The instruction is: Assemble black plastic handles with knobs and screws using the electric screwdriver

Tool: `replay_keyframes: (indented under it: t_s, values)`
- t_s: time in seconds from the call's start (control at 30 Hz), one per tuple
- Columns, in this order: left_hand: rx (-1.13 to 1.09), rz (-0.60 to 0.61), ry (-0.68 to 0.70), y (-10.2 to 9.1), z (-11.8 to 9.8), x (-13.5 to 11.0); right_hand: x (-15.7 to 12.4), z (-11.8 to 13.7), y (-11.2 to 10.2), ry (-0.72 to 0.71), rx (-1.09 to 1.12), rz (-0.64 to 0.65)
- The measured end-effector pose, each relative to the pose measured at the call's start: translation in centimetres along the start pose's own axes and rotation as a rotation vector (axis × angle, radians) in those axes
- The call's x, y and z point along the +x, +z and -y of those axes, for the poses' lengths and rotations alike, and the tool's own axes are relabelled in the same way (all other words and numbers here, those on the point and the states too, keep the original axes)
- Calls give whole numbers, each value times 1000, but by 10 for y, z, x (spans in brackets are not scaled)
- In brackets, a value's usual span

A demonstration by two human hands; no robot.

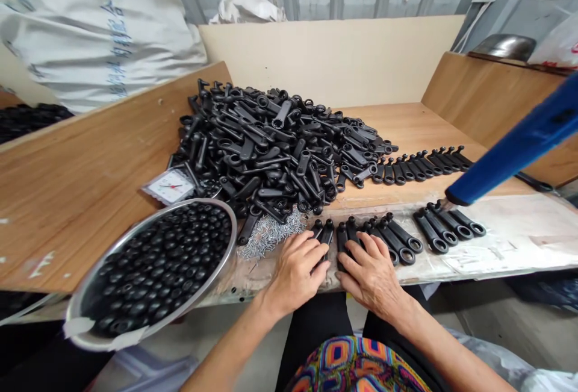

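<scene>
My left hand (298, 268) curls its fingers and thumb over the lower part of a pair of black crank handles (327, 232) at the table's front edge. Beside it, my right hand (374, 274) is bent over more crank handles (343, 236), its fingertips against their sides. Both hands partly hide the handles under them. Just right of my right hand lies a fanned group of crank handles (403, 240), ring ends toward me. Small silver screws or pins (273, 234) lie heaped left of my left hand.
A large pile of crank handles (271, 139) fills the table behind. A metal bowl (232, 223) of black knobs (162, 268) stands left, near a small clock (169, 186). A blue power screwdriver (515, 145) hangs at right over another handle group (447, 228). A handle row (419, 166) lies behind.
</scene>
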State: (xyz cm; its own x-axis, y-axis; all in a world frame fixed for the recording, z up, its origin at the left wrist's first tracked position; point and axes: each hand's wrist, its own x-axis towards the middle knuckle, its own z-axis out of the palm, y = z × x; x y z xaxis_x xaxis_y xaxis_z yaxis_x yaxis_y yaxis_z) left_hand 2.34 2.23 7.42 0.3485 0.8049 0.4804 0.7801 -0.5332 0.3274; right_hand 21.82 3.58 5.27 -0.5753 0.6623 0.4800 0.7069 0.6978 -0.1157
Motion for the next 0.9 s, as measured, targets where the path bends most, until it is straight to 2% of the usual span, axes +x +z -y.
replay_keyframes:
  t_s: [0.1, 0.23, 0.43, 0.67, 0.9]
  values:
    - [48, -1, -5, 8, 3, -11, 0, -1, -1, 23, -8, -1]
    - [47, -34, 23, 12, 6, -13, 7, 2, -6, 58, -4, 14]
    - [70, -92, 64, 12, 3, -15, 34, 6, -9, 101, -53, 133]
    - [-13, -148, 110, 13, 2, -21, 48, 11, 2, 120, -141, 224]
    - [-173, -105, 76, 4, -5, -34, 56, 8, 5, 84, -203, 283]
